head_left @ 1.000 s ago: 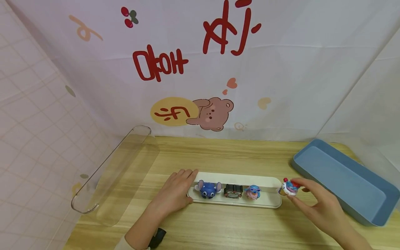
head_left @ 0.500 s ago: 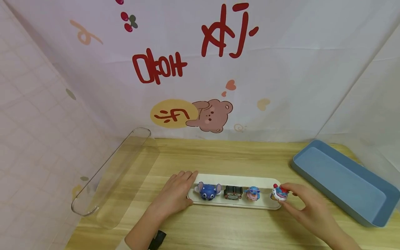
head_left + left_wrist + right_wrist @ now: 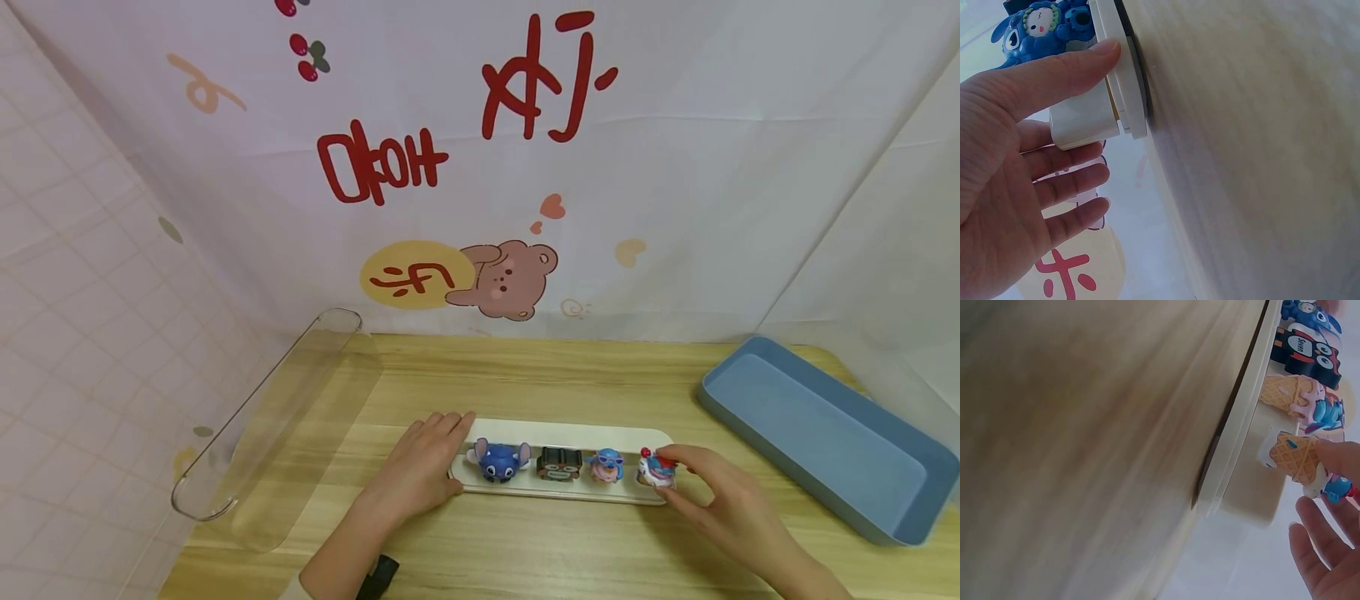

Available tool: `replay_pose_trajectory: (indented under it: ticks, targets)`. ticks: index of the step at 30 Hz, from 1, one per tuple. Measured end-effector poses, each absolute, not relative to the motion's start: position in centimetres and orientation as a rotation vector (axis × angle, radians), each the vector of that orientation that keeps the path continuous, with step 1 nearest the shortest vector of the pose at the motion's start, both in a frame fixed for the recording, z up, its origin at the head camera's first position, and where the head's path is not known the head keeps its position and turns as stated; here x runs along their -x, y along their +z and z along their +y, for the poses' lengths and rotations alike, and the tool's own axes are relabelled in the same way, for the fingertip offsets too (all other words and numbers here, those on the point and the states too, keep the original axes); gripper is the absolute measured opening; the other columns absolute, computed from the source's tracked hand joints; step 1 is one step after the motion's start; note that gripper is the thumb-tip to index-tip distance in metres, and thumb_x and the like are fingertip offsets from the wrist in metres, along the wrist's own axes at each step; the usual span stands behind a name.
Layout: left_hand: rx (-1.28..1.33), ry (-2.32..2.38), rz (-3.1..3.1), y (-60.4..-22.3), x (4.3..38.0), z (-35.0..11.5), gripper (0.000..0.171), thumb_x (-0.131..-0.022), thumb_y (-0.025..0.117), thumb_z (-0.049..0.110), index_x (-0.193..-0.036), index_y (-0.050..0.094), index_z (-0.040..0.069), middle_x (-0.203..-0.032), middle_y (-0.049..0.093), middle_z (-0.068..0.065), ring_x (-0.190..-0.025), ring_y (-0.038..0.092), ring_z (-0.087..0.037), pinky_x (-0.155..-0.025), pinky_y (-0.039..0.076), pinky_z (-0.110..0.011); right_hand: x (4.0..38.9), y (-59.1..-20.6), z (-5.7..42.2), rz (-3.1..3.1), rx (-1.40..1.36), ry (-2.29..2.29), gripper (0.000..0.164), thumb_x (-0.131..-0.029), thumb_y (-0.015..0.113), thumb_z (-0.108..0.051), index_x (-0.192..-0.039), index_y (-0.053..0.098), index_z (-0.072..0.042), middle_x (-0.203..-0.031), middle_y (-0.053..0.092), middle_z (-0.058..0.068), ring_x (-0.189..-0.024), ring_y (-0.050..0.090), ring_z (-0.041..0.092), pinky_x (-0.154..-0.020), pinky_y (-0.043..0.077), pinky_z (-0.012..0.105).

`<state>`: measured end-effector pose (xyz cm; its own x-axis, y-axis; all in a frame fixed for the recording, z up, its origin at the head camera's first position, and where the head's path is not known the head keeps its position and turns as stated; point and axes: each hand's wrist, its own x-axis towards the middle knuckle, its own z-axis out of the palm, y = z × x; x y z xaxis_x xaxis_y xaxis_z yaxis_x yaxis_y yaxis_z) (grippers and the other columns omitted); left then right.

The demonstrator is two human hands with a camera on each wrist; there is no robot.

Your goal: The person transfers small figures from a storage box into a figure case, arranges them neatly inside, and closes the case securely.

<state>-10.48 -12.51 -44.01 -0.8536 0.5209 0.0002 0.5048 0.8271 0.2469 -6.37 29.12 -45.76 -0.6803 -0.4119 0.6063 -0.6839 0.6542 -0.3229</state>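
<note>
My left hand (image 3: pixel 420 467) grips the left end of a long white display base (image 3: pixel 577 435), thumb at the front and fingers at the back. A dark-blue big-eared figurine (image 3: pixel 498 463), a black figurine with round eyes (image 3: pixel 1313 357) and a pink ice-cream cone figurine with blue sunglasses (image 3: pixel 606 467) stand on it in a row. Between thumb and fingers, my right hand (image 3: pixel 727 500) pinches a white-topped ice-cream cone figurine (image 3: pixel 1297 457) with a red cherry, at the base's right end. Whether this cone touches the base, I cannot tell.
A clear plastic cover (image 3: pixel 288 442) stands at the left of the wooden table (image 3: pixel 525 550). On the right lies a blue rectangular tray (image 3: pixel 817 437). White printed cloth (image 3: pixel 675 183) walls the back and sides. Something black (image 3: pixel 379 575) shows beside the left forearm.
The right hand has moved left with the white-topped cone figurine, from beyond the right end to over the base, beside the other figurines. The left hand keeps its hold.
</note>
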Motion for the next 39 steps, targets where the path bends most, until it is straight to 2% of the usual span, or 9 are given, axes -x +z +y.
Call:
replay_pose_trajectory:
  ticks: [10,22,29,39]
  targets:
    - [-0.826,0.364,2.942,-44.09,10.49,-12.46,0.098,-0.075,0.097,0.026,-0.156,0.046,0.003,-0.143,0.059,-0.011,-0.131,0.053,-0.029,-0.109,0.045,-0.052,6.88,-46.18,28.76,-2.355,-0.896,0.717,0.053,-0.104,0.054,-0.057,-0.119,0.073,-0.010,-0.112,0.074,-0.002,-0.111,0.063,0.001,-0.104,0.037,0.007]
    - [-0.816,0.374,2.936,-43.95,10.40,-12.45,0.097,-0.076,0.097,0.025,-0.156,0.046,0.003,-0.144,0.059,-0.011,-0.131,0.053,-0.029,-0.109,0.045,-0.052,6.87,-45.84,28.47,-2.398,-0.888,0.684,0.058,-0.106,0.048,-0.060,-0.119,0.073,-0.010,-0.114,0.072,-0.006,-0.105,0.065,0.004,-0.101,0.040,0.006]
    - [-0.812,0.380,2.935,-43.90,10.37,-12.41,0.097,-0.076,0.097,0.025,-0.156,0.046,0.003,-0.144,0.059,-0.011,-0.131,0.053,-0.029,-0.109,0.045,-0.052,7.02,-45.82,28.35,-2.382,-0.905,0.679,0.059,-0.106,0.049,-0.059,-0.123,0.072,-0.007,-0.112,0.073,-0.004,-0.104,0.066,0.008,-0.102,0.039,0.006]
    - [-0.810,0.385,2.933,-44.02,10.39,-12.47,0.097,-0.076,0.097,0.025,-0.156,0.046,0.004,-0.143,0.058,-0.010,-0.131,0.053,-0.028,-0.109,0.045,-0.052,7.24,-45.92,28.35,-2.348,-0.941,0.689,0.058,-0.107,0.049,-0.056,-0.121,0.073,-0.005,-0.112,0.073,-0.001,-0.106,0.065,0.007,-0.104,0.037,0.006]
